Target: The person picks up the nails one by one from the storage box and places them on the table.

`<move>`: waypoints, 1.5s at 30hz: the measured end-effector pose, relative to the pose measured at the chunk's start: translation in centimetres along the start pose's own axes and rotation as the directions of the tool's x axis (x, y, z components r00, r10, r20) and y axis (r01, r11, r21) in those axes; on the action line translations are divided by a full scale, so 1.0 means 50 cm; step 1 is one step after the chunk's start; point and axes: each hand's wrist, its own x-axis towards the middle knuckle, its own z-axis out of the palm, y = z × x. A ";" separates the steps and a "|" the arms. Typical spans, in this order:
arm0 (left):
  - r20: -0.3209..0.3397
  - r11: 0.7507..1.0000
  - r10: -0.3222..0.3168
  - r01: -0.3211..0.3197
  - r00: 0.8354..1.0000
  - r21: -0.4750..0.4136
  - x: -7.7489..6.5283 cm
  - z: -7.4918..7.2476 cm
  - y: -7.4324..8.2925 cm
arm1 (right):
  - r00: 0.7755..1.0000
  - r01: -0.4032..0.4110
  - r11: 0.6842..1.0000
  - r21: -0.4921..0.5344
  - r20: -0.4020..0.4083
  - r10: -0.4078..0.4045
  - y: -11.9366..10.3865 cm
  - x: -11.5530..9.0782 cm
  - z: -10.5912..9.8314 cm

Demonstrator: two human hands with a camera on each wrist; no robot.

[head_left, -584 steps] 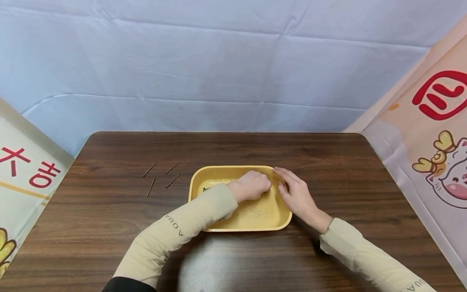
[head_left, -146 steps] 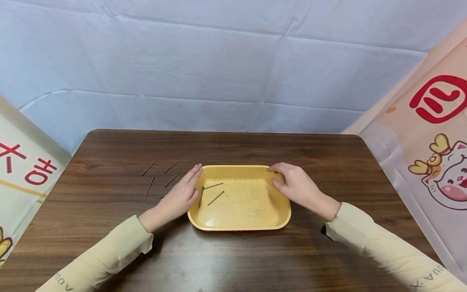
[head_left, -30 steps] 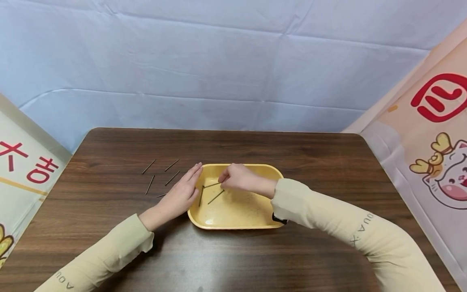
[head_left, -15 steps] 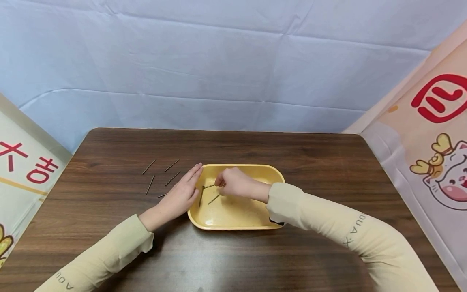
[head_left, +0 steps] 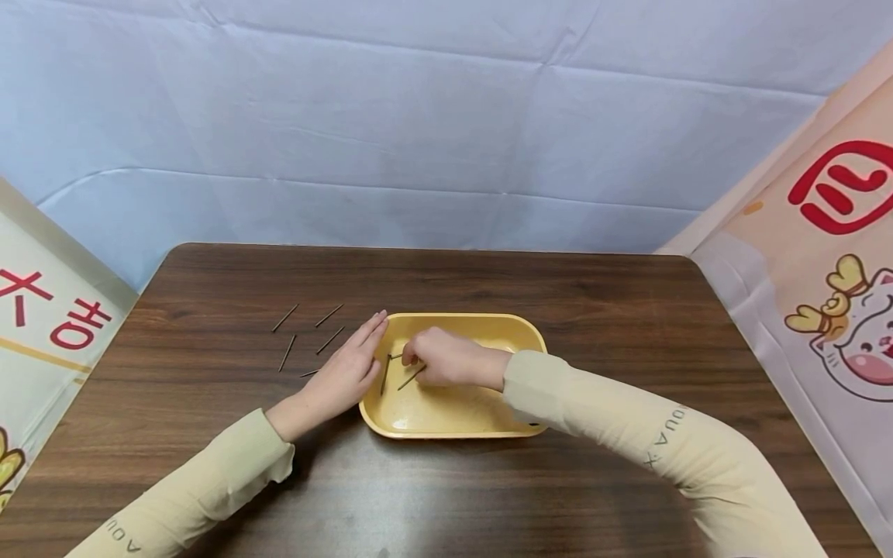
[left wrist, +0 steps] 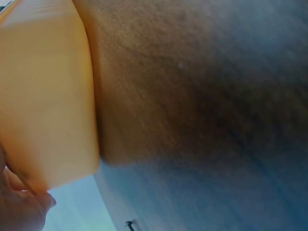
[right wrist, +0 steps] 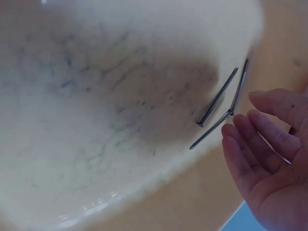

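Observation:
A shallow yellow tray [head_left: 453,415] sits on the wooden table. My left hand [head_left: 345,372] rests along its left rim with straight fingers; the left wrist view shows fingertips at the tray's edge. Over the inside of the tray, my right hand [head_left: 446,358] reaches toward three nails near the left end. In the right wrist view these are one nail [right wrist: 217,97] lying apart and two others, an upper nail [right wrist: 239,86] and a lower nail [right wrist: 210,130], meeting at their ends. Thumb and fingers of that hand [right wrist: 269,149] are bent and parted, with nothing seen between them.
Left of the tray, several nails lie spaced out on the table [head_left: 446,496], such as one nail [head_left: 284,318] at the upper left and another nail [head_left: 310,373] partly behind the left hand. A pale cloth [head_left: 418,139] hangs behind the table.
Over the last second my right hand has moved slightly left and down inside the tray, over the nails. The left hand stays at the rim. Earlier, the right hand was on the right rim.

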 end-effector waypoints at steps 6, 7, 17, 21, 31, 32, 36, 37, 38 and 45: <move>0.009 1.000 -0.006 0.006 1.000 -0.005 0.001 -0.002 0.001 | 0.998 0.056 0.997 -0.057 -0.012 -0.057 0.006 0.005 0.008; 0.009 1.000 -0.006 0.006 1.000 -0.006 0.001 -0.002 0.001 | 0.998 0.065 0.996 -0.061 -0.013 -0.066 0.008 0.006 0.010; 0.006 1.000 -0.004 0.004 1.000 -0.011 0.002 -0.002 0.000 | 0.996 0.089 0.995 -0.052 0.001 -0.089 0.017 0.019 0.026; 0.006 1.000 -0.005 0.005 1.000 -0.013 0.002 -0.002 0.001 | 0.995 0.095 0.993 -0.065 0.004 -0.095 0.018 0.026 0.032; 0.003 1.000 -0.004 0.004 1.000 -0.019 0.003 0.001 -0.001 | 0.996 0.088 0.993 -0.084 0.013 -0.087 0.017 0.034 0.038; 0.003 1.000 -0.003 0.004 1.000 -0.018 0.003 0.001 -0.001 | 0.996 0.087 0.993 -0.081 0.015 -0.086 0.018 0.034 0.038; 0.000 1.000 -0.001 0.001 1.000 -0.018 0.003 0.000 -0.001 | 0.997 0.080 0.994 -0.068 0.030 -0.078 0.018 0.035 0.040; -0.001 1.000 0.000 0.000 1.000 -0.017 0.003 0.000 -0.001 | 0.996 0.081 0.994 -0.067 0.033 -0.079 0.018 0.035 0.040; -0.001 1.000 0.002 -0.002 1.000 -0.017 0.003 0.000 -0.001 | 0.996 0.083 0.994 -0.064 0.037 -0.081 0.017 0.036 0.041; 0.003 1.000 -0.001 0.001 1.000 -0.016 0.001 -0.001 0.000 | 0.993 0.099 0.989 -0.107 0.067 -0.093 0.009 0.040 0.043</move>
